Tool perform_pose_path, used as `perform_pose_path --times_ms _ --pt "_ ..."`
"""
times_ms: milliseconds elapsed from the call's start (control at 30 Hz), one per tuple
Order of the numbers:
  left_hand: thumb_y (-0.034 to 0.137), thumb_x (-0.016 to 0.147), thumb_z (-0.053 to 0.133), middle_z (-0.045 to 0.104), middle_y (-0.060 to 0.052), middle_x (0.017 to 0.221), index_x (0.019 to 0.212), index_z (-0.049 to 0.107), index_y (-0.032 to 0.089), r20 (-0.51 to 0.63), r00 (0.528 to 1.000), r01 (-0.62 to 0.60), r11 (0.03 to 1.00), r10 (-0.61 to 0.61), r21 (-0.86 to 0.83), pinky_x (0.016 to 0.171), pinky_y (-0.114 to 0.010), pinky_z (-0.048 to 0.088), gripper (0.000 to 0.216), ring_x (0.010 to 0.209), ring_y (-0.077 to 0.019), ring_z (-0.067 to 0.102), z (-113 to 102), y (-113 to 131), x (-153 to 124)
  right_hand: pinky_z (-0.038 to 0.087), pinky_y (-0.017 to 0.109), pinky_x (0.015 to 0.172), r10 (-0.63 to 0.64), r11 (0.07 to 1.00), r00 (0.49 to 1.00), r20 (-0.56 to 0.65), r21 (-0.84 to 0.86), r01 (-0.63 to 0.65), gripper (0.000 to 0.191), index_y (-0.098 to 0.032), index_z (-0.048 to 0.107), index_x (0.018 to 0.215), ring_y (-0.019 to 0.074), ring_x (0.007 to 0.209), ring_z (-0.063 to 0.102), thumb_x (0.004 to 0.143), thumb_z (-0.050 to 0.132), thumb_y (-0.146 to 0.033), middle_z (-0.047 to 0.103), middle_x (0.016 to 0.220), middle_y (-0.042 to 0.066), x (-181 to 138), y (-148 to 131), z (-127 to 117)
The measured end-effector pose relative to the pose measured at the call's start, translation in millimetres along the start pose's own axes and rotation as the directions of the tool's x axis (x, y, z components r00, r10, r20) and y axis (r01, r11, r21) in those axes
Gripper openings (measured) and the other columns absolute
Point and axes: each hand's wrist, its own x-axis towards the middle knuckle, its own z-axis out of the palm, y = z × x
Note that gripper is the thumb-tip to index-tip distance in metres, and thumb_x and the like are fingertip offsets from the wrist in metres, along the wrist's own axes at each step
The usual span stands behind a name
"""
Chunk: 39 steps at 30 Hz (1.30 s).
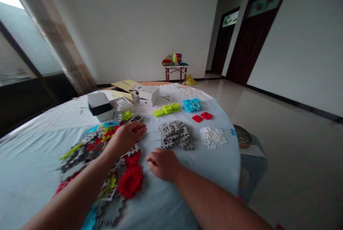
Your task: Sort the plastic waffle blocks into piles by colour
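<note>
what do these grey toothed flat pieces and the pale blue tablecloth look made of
The grey toothed flat pieces look like matte moulded plastic: even colour, regular edge teeth. The pale blue tablecloth looks like dull fabric: soft creases, though possibly plastic-coated.

The person's left arm (88,180) slants forward, the left hand (128,136) reaching farther, fingers (139,126) loosely bent, pointing right. The right arm (209,196) angles inward, the right hand (164,164) set back, fingers curled.
</note>
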Motion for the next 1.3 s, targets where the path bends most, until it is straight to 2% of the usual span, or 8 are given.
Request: perform_pose_path --times_ms 100,233,400,567,800,1067,1200,1300 --pt "0.052 0.074 0.047 0.067 -0.003 0.081 0.093 0.065 0.017 -0.018 0.999 0.050 0.993 -0.049 0.107 0.062 -0.025 0.042 0.044 0.068 -0.0165 0.057 -26.4 -28.1 -22.7 0.039 0.022 0.065 0.007 1.000 1.000 0.020 0.023 -0.008 0.017 -0.023 0.062 0.088 0.0128 0.075 0.057 0.080 0.048 -0.026 0.062 0.084 0.001 -1.3 -1.1 -0.3" --pt "0.054 0.073 0.047 0.068 -0.003 0.086 0.091 0.066 0.020 0.074 0.992 0.086 0.976 -0.103 0.199 0.067 -0.026 0.043 0.043 0.072 -0.0182 0.059 -44.8 -50.2 -46.6 0.039 0.021 0.070 -0.009 0.999 0.999 0.031 0.054 0.007 0.019 -0.022 0.062 0.089 0.0126 0.081 0.058 0.082 0.045 -0.025 0.063 0.088 0.002 -3.1 -2.4 -1.3" --pt "0.051 0.076 0.045 0.066 -0.004 0.100 0.097 0.065 0.023 0.207 0.976 -0.003 0.937 -0.074 0.349 0.077 -0.028 0.042 0.040 0.089 -0.0212 0.059 -43.1 -59.4 -59.3 0.039 0.021 0.071 -0.005 0.999 1.000 0.031 0.042 0.004 0.020 -0.022 0.063 0.091 0.0128 0.082 0.058 0.083 0.045 -0.026 0.063 0.089 0.002 -4.3 -2.6 -1.1" --pt "0.047 0.074 0.047 0.065 -0.005 0.100 0.091 0.067 0.025 0.206 0.971 0.004 0.878 -0.117 0.478 0.080 -0.032 0.039 0.035 0.095 -0.0244 0.056 -33.8 -61.2 -59.9 0.040 0.021 0.071 -0.017 0.999 1.000 0.021 0.027 0.017 0.021 -0.023 0.063 0.092 0.0130 0.082 0.059 0.083 0.045 -0.026 0.063 0.090 0.001 -4.4 -3.6 -1.8" --pt "0.045 0.074 0.046 0.066 -0.005 0.091 0.083 0.068 0.024 0.170 0.978 0.053 0.929 -0.123 0.367 0.078 -0.029 0.038 0.032 0.089 -0.0232 0.057 -35.4 -66.4 -59.3 0.040 0.021 0.072 -0.007 1.000 0.999 0.041 0.020 0.006 0.020 -0.023 0.063 0.092 0.0130 0.083 0.059 0.083 0.046 -0.025 0.063 0.091 0.002 -3.5 -5.4 -4.7" --pt "0.047 0.072 0.048 0.067 -0.003 0.081 0.081 0.069 0.022 0.238 0.956 0.115 0.965 -0.171 0.235 0.068 -0.025 0.041 0.033 0.074 -0.0198 0.058 -42.0 -77.1 -57.1 0.040 0.021 0.071 -0.010 1.000 1.000 0.025 0.022 0.009 0.020 -0.023 0.063 0.092 0.0124 0.082 0.058 0.083 0.046 -0.026 0.063 0.089 0.001 -3.6 -2.7 -1.2" --pt "0.053 0.074 0.045 0.067 -0.004 0.081 0.082 0.068 0.021 0.121 0.976 0.153 0.966 -0.181 0.209 0.070 -0.026 0.041 0.040 0.075 -0.0202 0.058 -45.4 -73.9 -55.6 0.040 0.021 0.072 -0.005 1.000 0.999 0.032 0.025 0.005 0.020 -0.023 0.063 0.093 0.0127 0.083 0.058 0.082 0.046 -0.026 0.063 0.089 0.001 -2.6 -2.1 -1.1" --pt "0.055 0.072 0.047 0.066 -0.005 0.083 0.088 0.065 0.018 0.013 0.983 0.183 0.982 -0.184 0.046 0.071 -0.027 0.042 0.044 0.077 -0.0204 0.056 -40.8 -57.0 -45.8 0.041 0.022 0.070 -0.003 1.000 1.000 0.027 0.021 0.002 0.020 -0.023 0.064 0.092 0.0132 0.081 0.058 0.080 0.048 -0.026 0.063 0.086 0.001 -0.8 -1.0 -0.2"
